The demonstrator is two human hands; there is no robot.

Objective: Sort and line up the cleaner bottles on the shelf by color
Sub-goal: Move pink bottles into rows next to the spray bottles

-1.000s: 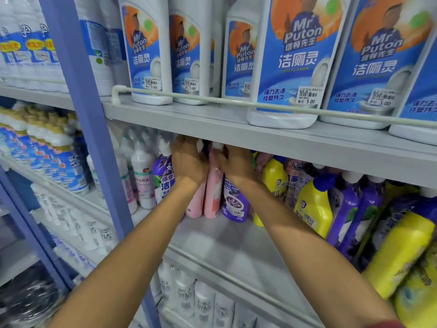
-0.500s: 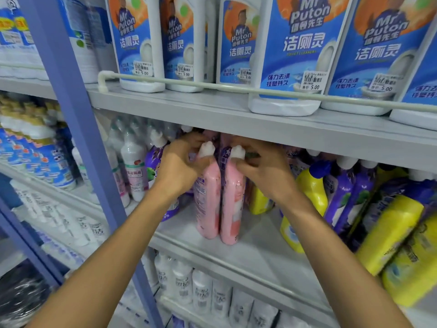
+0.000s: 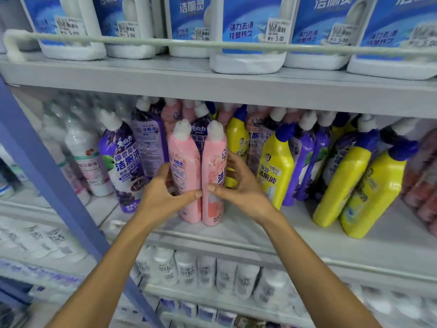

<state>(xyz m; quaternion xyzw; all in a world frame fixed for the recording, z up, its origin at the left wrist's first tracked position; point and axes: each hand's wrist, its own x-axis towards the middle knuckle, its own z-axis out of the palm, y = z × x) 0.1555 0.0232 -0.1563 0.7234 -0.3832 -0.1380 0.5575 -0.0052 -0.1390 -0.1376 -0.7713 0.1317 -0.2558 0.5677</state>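
Two pink cleaner bottles stand side by side near the front of the middle shelf (image 3: pixel 236 235). My left hand (image 3: pixel 163 197) wraps the lower part of the left pink bottle (image 3: pixel 184 166). My right hand (image 3: pixel 238 185) holds the right pink bottle (image 3: pixel 214 169), with fingers behind it and the thumb in front. Both thumbs nearly meet between the bottles. A purple bottle (image 3: pixel 123 159) leans to the left of them. Yellow bottles with blue caps (image 3: pixel 276 171) and purple bottles (image 3: pixel 305 162) stand mixed to the right. More pink bottles (image 3: pixel 171 114) sit at the back.
Big white jugs with blue labels (image 3: pixel 250 31) fill the upper shelf behind a rail. A blue upright post (image 3: pixel 47 176) stands at the left. White bottles (image 3: pixel 82 150) crowd the shelf's left end. Small white bottles (image 3: pixel 205 271) line the lower shelf. Tilted yellow bottles (image 3: pixel 369 192) lean at the right.
Both hands drew the two pink bottles from the back of the shelf to its front, then slid from the caps down to the bottles' lower bodies.
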